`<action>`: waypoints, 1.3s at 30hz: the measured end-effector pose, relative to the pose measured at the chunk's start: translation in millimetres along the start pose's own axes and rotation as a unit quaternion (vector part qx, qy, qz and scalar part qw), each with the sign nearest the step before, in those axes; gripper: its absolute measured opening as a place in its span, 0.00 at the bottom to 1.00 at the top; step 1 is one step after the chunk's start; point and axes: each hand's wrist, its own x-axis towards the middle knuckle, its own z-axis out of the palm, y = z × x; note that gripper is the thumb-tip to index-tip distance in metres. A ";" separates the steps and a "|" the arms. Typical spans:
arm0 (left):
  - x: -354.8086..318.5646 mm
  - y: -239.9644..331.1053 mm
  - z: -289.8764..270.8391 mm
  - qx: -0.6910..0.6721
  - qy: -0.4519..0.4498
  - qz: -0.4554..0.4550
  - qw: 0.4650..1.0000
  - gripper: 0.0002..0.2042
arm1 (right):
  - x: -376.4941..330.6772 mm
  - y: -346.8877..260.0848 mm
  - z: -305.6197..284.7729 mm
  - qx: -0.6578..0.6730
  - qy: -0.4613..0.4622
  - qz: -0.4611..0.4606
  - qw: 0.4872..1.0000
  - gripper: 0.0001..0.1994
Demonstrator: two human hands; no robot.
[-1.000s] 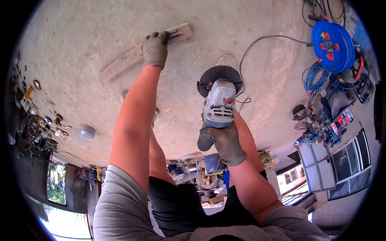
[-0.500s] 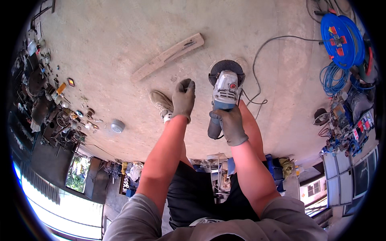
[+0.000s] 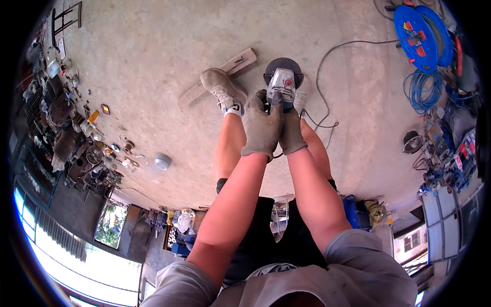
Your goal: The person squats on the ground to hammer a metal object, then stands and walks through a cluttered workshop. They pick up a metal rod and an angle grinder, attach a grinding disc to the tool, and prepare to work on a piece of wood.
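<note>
My gloved right hand (image 3: 293, 130) is wrapped around the body of an angle grinder (image 3: 282, 84), just behind its grey and blue housing. A dark round disc (image 3: 284, 67) with a guard sits at the grinder's far end. Against the grinder's left side lies my gloved left hand (image 3: 263, 125), closed, with one finger reaching along the housing. The two hands touch each other and hide the rear handle. Beyond them a wooden plank (image 3: 240, 62) lies on the floor, partly under my left shoe (image 3: 220, 86).
A black cable (image 3: 318, 77) runs across the floor to a blue cable reel (image 3: 417, 40) at the far right. Coiled blue hose (image 3: 423, 92) lies near it. A grey round object (image 3: 162, 161) sits on the floor at left. Scrap parts (image 3: 66, 138) pile along the left edge.
My left hand has moved right, from free air onto the grinder beside my right hand. My left shoe has shifted forward over the plank. The view has tilted slightly.
</note>
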 end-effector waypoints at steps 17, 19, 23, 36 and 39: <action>36.0 -7.7 -34.4 0.055 -0.148 -0.145 0.977 0.34 | -8.6 18.1 -3.4 -0.444 -0.093 -0.124 0.883 0.15; 39.9 -12.8 -45.6 -0.029 -0.208 -0.193 0.958 0.34 | -9.4 12.4 -0.3 -0.455 -0.116 -0.099 0.877 0.15; 54.9 -41.7 -52.9 -0.218 -0.263 -0.198 0.919 0.28 | -19.2 -34.5 39.2 -0.447 -0.119 -0.002 0.886 0.17; 80.0 -7.3 -52.2 -0.314 -0.134 -0.247 0.907 0.17 | -79.9 -80.5 61.7 -0.580 -0.169 -0.200 0.771 0.51; 76.8 -0.4 -43.1 -0.302 -0.149 -0.248 0.908 0.20 | -85.0 -105.6 47.8 -0.630 -0.192 -0.201 0.725 0.53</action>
